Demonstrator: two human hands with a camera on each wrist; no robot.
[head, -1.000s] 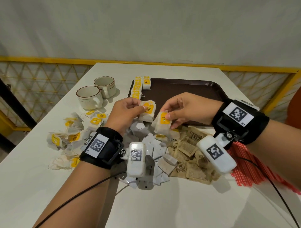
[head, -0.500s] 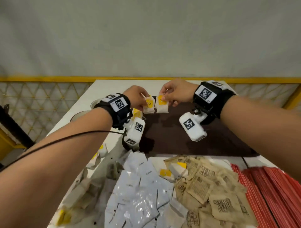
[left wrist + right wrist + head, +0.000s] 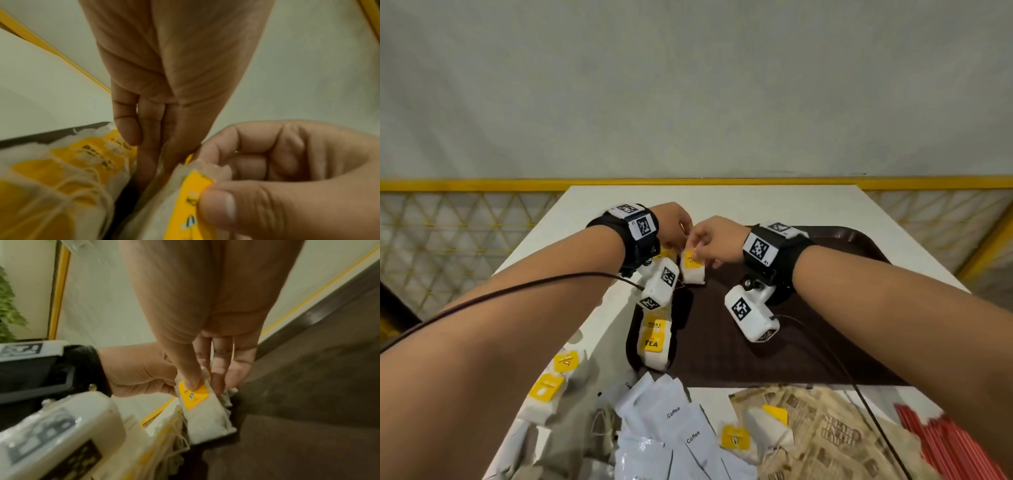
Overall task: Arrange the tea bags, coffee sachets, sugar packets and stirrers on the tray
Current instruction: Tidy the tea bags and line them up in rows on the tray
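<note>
A dark brown tray (image 3: pixel 808 353) lies on the white table, with a row of yellow-tagged tea bags (image 3: pixel 654 342) along its left edge. My right hand (image 3: pixel 700 253) pinches a tea bag (image 3: pixel 692 272) by its yellow tag at the far end of that row, its lower end on the tray. The right wrist view shows the thumb on the tag of this tea bag (image 3: pixel 205 415). My left hand (image 3: pixel 676 231) is just left of it. Its fingers (image 3: pixel 152 146) point straight down between the row of tea bags (image 3: pixel 61 178) and the held bag (image 3: pixel 191 199), holding nothing I can see.
White coffee sachets (image 3: pixel 674 418) and brown sugar packets (image 3: pixel 825 442) lie heaped in front of the tray. Red stirrers (image 3: pixel 948 445) are at the near right. Loose tea bags (image 3: pixel 551 387) sit on the table at the left. A yellow railing (image 3: pixel 482 185) borders the table.
Both hands went to the tray's far left corner and came down by the row. The right still pinches its tea bag; the left's fingers are now straight, its bag no longer visibly held.
</note>
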